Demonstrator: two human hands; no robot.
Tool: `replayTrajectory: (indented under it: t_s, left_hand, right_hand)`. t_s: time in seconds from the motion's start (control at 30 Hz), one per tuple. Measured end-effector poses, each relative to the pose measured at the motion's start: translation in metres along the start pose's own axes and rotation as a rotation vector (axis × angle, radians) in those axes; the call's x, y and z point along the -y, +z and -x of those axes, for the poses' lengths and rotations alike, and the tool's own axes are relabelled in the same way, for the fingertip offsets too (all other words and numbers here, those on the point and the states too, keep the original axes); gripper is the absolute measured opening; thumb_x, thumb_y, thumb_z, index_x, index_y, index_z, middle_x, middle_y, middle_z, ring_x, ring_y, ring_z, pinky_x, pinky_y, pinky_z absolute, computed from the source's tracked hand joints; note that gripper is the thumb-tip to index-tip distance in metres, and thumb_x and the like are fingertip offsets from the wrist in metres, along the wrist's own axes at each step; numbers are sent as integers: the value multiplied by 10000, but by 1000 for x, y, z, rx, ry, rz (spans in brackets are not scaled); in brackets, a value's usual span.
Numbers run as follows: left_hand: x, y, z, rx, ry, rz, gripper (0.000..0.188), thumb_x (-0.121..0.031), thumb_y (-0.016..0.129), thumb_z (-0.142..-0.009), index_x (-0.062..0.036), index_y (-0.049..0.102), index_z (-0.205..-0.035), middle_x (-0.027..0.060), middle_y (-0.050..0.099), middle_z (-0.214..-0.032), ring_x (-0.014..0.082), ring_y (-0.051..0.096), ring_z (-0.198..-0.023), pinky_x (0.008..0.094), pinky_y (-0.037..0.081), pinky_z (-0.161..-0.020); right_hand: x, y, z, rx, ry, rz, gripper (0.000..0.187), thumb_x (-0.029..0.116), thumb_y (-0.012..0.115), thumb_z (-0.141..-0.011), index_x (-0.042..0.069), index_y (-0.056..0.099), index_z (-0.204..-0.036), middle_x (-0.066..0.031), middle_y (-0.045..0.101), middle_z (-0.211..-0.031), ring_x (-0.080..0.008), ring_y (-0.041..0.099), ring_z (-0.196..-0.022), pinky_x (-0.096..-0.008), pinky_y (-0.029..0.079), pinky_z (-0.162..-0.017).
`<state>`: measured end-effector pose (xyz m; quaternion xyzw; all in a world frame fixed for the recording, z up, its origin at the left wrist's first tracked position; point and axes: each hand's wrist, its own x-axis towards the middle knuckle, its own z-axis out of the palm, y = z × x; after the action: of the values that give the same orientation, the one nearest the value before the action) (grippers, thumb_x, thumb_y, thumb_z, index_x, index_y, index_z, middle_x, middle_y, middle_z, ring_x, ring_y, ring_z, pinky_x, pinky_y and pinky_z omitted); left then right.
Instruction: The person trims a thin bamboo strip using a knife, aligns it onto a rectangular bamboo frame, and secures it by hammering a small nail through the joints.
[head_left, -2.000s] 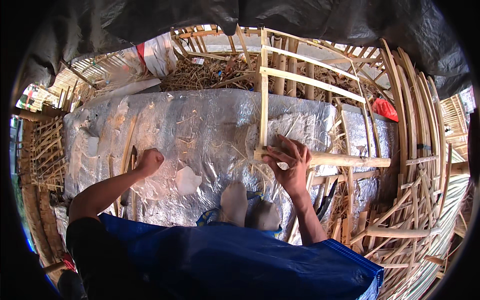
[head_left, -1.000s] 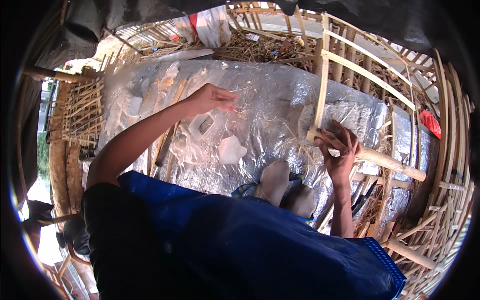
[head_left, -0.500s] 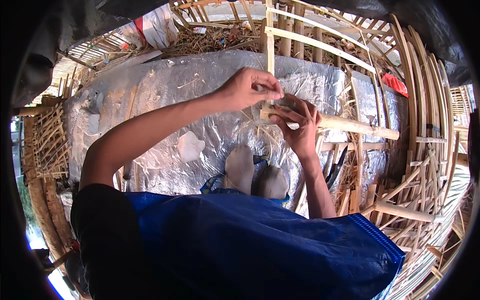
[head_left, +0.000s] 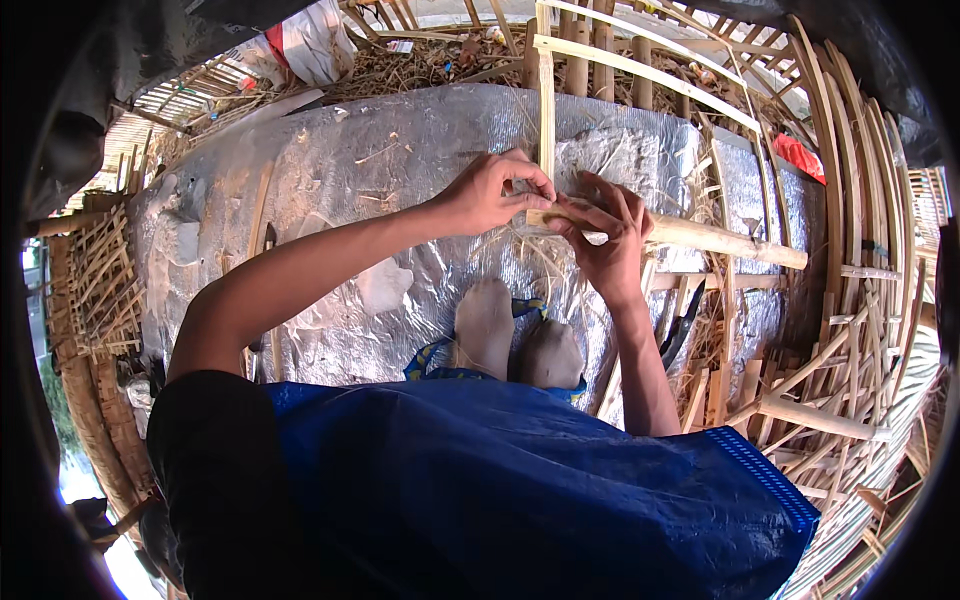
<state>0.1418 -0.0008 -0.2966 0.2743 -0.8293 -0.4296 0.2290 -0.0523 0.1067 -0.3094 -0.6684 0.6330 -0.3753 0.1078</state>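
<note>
A thick pale bamboo pole (head_left: 725,242) lies crosswise in front of me, its left end meeting a thin upright bamboo strip (head_left: 546,120). My right hand (head_left: 612,235) is closed around the pole near that joint, thumb on the near side. At the joint itself, my left hand (head_left: 498,195) is pinched, its fingertips close to the pole's end. Whatever those fingertips hold is too small to make out. Two long split-bamboo slats (head_left: 650,75) run off to the right from the strip's upper part.
A silvery foil sheet (head_left: 400,160) covers the ground, with my feet (head_left: 484,325) on it. A dark-bladed knife (head_left: 682,330) lies right of my right forearm. Bamboo slats (head_left: 850,180) and a tangle of pieces stand at the right, near a red bag (head_left: 799,158).
My left hand has come down, bringing its pinched fingertips to the pole's end. The right hand keeps its place on the pole. The whole view has shifted slightly.
</note>
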Motion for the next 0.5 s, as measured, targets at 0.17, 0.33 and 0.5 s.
replayTrajectory:
  t_s: [0.17, 0.33, 0.5]
  left_hand:
    - [-1, 4, 5, -26, 0, -20, 112, -92, 739, -826, -41, 694, -915, 80, 621, -852, 228, 630, -789, 337, 484, -704]
    - [-1, 5, 8, -55, 103, -81, 111, -89, 725, -833, -37, 685, -923, 90, 619, -858, 250, 629, -797, 352, 490, -715]
    - [-7, 12, 6, -93, 188, -151, 90, -50, 690, -841, -19, 668, -923, 103, 616, -842, 267, 622, -782, 359, 492, -710]
  right_hand:
    - [2, 0, 0, 11, -1, -5, 315, 291, 833, -697, 231, 774, -1000, 11, 622, -1248, -235, 509, -1141, -404, 317, -1006]
    - [2, 1, 0, 13, 3, -10, 314, 294, 832, -698, 232, 774, -1000, 8, 626, -1240, -238, 509, -1140, -404, 316, -1006]
    - [-1, -1, 0, 3, -10, -1, 316, 298, 834, -695, 235, 773, -998, -4, 629, -1236, -244, 509, -1141, -409, 319, -1003]
